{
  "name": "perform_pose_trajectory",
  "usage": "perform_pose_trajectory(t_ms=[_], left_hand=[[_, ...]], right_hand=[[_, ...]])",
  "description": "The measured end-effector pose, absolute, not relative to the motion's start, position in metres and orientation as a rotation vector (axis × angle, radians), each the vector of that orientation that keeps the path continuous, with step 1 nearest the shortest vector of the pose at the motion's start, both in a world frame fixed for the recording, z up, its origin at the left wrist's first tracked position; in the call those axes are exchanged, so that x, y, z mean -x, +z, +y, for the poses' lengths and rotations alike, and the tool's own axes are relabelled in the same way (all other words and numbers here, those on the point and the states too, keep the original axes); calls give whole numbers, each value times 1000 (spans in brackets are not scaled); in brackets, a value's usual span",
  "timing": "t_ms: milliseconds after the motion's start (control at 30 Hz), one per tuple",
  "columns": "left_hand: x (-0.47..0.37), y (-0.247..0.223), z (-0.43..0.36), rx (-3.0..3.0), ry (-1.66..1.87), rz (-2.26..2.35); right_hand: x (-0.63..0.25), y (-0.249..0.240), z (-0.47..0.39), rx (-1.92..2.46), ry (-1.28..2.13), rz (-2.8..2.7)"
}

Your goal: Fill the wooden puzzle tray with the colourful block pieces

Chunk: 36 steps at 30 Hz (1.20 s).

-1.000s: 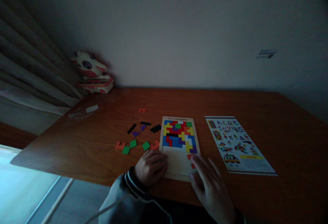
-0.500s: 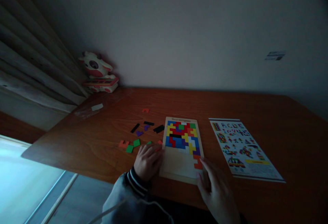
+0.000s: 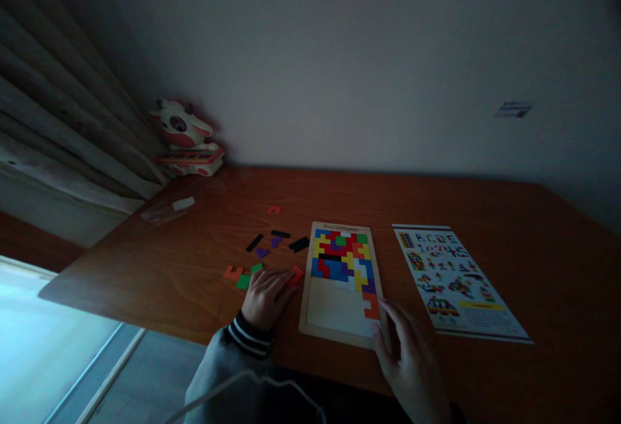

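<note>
A wooden puzzle board (image 3: 334, 311) lies on the table, its upper part filled with coloured pieces and its lower part mostly bare. An orange piece (image 3: 372, 306) sits at the board's right side. My right hand (image 3: 412, 359) is at the board's lower right edge, thumb and fingers apart, holding nothing. Left of the board, my left hand (image 3: 266, 296) rests palm down over loose pieces, its fingertips by an orange-red piece (image 3: 295, 275); what lies under the fingers is hidden. Green pieces (image 3: 243, 281) and another orange piece (image 3: 233, 272) lie beside that hand.
Black (image 3: 255, 243) and purple pieces (image 3: 262, 252) lie farther back on the left. A printed sheet (image 3: 460, 281) is right of the board. A cow toy (image 3: 187, 139) stands at the back left, near a clear plastic bag (image 3: 165, 212). A cable crosses the front.
My left hand has moved left, away from the board's edge, and the orange-red piece by its fingertips shows more. My right hand has stayed nearly still.
</note>
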<state>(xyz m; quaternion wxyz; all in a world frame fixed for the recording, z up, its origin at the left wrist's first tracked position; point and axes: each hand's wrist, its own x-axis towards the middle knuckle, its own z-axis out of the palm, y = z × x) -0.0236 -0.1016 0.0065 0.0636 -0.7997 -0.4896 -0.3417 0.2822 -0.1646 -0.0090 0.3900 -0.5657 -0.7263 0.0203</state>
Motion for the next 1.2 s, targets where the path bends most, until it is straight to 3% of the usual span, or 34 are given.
perform_pose_trajectory(t_ms=[400,667,833,1200], left_hand=[[18,20,-108,2422,-1115,-1181],[-47,26,-130,2803,-1078,-805],[-60,15,-132,2865,-1043,-790],[-6,25,-137,2801,-1006,-924]], right_hand=[[-286,-11,-164,1497,124,-1711],[-286,-8,-163,1467,163,-1694],[-286,-10,-165,1456,209,-1768],[-286,-7,-164,1456,182,-1819]])
